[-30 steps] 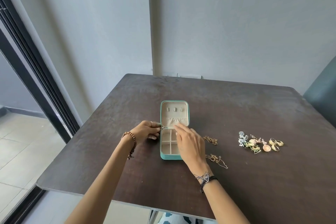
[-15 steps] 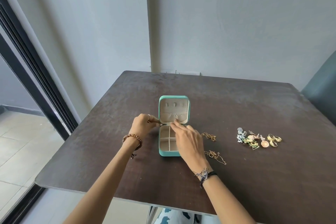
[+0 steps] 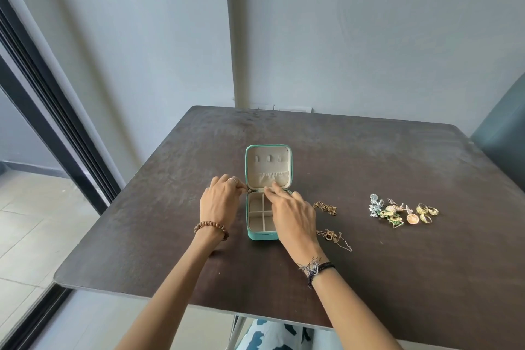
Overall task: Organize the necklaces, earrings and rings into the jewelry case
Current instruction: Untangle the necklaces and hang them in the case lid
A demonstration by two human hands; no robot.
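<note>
A teal jewelry case (image 3: 257,234) lies open in the middle of the dark table (image 3: 397,278), its beige lid (image 3: 268,162) standing up and its base split into small compartments. My left hand (image 3: 220,203) pinches the case's left hinge corner. Over the right side of the base, my right hand (image 3: 294,217) reaches forward and its fingertips touch the lid's lower edge by the gathered pocket. Two gold necklaces (image 3: 325,207) (image 3: 333,237) lie just right of the case. Farther right sit a pile of earrings (image 3: 387,210) and several gold rings (image 3: 426,212).
The table's near edge (image 3: 170,297) runs below my forearms. A grey wall stands behind the table, a dark-framed sliding door (image 3: 42,111) is at the left, and a teal chair back (image 3: 502,128) shows at the far right.
My left hand has moved from the case's side up to its left hinge corner. My right fingertips have slid up to the lid's lower edge. The view has shifted slightly.
</note>
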